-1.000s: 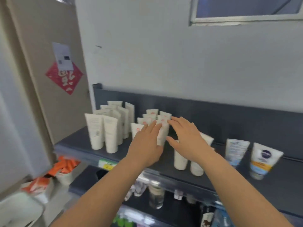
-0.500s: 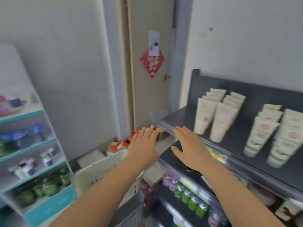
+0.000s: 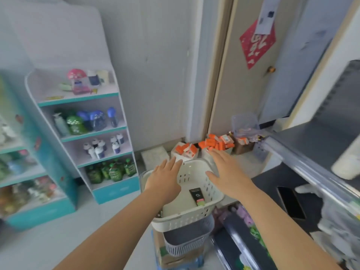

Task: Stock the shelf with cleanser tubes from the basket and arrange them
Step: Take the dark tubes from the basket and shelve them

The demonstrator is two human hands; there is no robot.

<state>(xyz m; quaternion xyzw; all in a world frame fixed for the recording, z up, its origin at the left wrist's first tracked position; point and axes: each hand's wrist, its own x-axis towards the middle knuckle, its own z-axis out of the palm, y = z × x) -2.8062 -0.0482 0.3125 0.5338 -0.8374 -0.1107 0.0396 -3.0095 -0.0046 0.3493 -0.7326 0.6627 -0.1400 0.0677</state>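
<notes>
Both hands reach forward over a white basket (image 3: 186,219) with slotted walls, and neither holds anything. The left hand (image 3: 163,182) is flat, palm down, with its fingers straight and close together above the basket's left rim. The right hand (image 3: 228,172) is spread wide open above the far right corner, thumb pointing inward. Whether either hand touches the rim cannot be told. Inside the basket, a black tube (image 3: 196,196) with a pale pink and green end lies flat on the bottom, between the two forearms. The white basket sits on top of a grey basket (image 3: 187,242). The dark shelf (image 3: 319,139) runs along the right side, and a blurred white tube (image 3: 348,164) stands on it near the front edge. Orange boxes (image 3: 214,143) lie heaped on the floor beyond the basket, at the foot of a door (image 3: 233,90).
</notes>
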